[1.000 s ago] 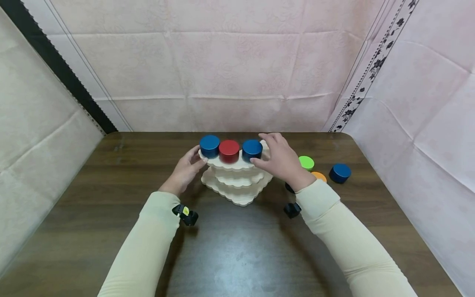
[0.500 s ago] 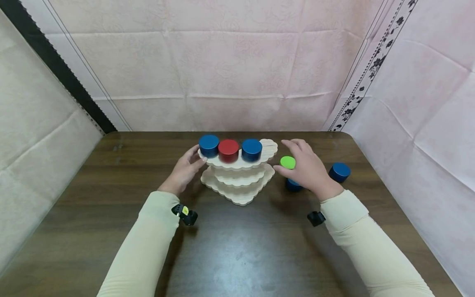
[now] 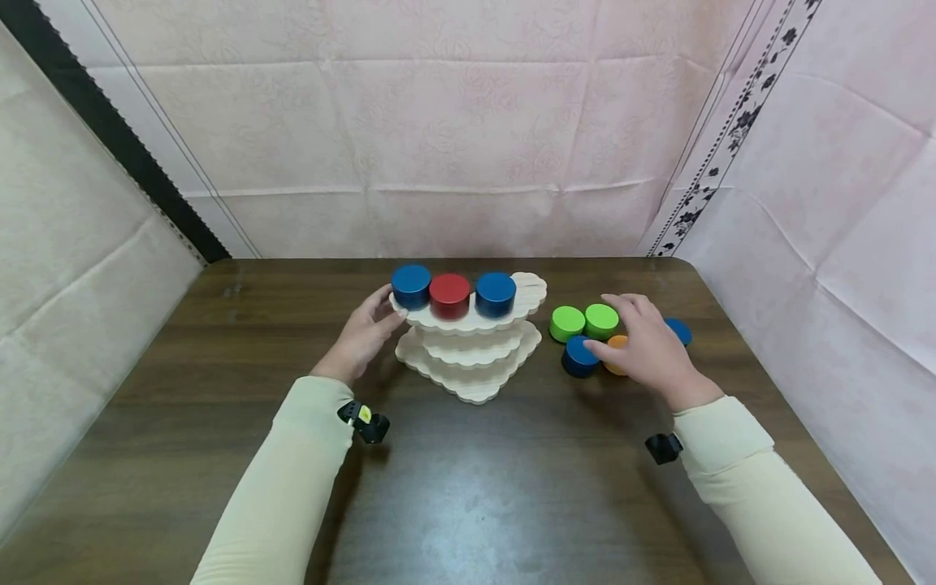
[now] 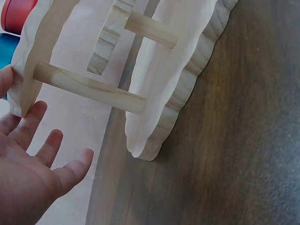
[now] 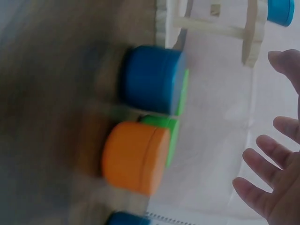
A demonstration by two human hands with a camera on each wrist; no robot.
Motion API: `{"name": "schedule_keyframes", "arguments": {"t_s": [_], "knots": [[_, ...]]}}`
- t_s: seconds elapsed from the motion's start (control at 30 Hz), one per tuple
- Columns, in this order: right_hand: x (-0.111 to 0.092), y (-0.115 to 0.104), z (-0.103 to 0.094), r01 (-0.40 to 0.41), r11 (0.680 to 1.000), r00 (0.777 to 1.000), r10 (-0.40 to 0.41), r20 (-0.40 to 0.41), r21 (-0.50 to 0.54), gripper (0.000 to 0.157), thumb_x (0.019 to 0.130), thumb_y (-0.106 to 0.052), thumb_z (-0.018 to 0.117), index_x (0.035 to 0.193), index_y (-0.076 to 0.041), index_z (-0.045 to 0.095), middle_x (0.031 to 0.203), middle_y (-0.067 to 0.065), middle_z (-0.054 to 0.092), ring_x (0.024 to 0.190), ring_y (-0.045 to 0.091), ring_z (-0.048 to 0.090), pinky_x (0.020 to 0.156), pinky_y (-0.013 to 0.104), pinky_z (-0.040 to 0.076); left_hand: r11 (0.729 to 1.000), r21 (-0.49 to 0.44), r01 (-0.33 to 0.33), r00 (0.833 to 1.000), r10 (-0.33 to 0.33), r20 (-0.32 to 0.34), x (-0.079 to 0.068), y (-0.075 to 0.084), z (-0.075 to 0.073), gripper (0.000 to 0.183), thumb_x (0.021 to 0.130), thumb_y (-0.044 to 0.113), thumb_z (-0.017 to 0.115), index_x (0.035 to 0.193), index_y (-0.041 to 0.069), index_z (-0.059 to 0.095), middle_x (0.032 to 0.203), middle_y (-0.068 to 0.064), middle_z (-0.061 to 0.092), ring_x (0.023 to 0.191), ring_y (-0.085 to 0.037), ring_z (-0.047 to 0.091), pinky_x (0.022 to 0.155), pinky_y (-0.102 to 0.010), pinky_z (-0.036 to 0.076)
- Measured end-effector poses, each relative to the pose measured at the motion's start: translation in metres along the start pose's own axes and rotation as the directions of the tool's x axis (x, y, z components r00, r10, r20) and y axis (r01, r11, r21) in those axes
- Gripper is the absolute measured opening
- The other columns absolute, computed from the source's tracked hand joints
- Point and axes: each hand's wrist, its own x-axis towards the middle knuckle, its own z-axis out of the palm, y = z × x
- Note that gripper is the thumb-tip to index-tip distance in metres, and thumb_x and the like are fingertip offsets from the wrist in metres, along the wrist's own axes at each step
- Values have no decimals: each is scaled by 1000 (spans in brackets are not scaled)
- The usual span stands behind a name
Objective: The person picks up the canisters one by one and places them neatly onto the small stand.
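Note:
A tiered wooden display stand (image 3: 471, 375) with scalloped edges stands near the table's far side. Its top shelf carries a red round tin (image 3: 449, 296) between two blue round tins (image 3: 495, 294). My left hand (image 3: 363, 333) pinches that shelf's left edge, thumb above and a finger beneath; the other fingers spread loosely in the left wrist view. To the right, my right hand (image 3: 649, 349) hovers with fingers apart over an orange tin (image 5: 136, 157), partly hidden by it in the head view. Beside this are a blue tin (image 3: 579, 357) and two green tins (image 3: 601, 322).
Another blue tin (image 3: 680, 330) stands farther right, beyond my right hand. Wooden posts (image 4: 89, 87) join the stand's shelves. Pale patterned cloth (image 3: 453, 146) hangs behind the brown wooden table (image 3: 468, 504) and along both sides.
My right hand has let go of the blue tin on the top shelf's right and moved right, over the grouped tins. The left hand stays at the shelf's edge.

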Motion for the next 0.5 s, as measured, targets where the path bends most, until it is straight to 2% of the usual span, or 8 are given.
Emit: {"name": "schedule_keyframes", "arguments": {"t_s": [0.23, 0.5], "knots": [[-6, 18, 4, -26, 1000, 1000, 26, 12, 5, 80, 86, -46, 68, 144, -1, 38, 141, 26, 37, 127, 42, 36, 102, 62, 36, 1000, -2, -9, 1000, 9, 3, -1, 0, -1, 66, 100, 29, 53, 156, 19, 18, 159, -10, 24, 144, -30, 24, 112, -51, 30], [-11, 38, 12, -61, 997, 998, 60, 24, 43, 82, 86, -48, 67, 144, 0, 37, 143, 27, 34, 125, 43, 38, 101, 61, 37, 1000, 12, 4, 1000, -4, 4, -2, 1, 0, 66, 100, 29, 52, 156, 19, 18, 158, -10, 25, 144, -30, 26, 112, -50, 31]]}}
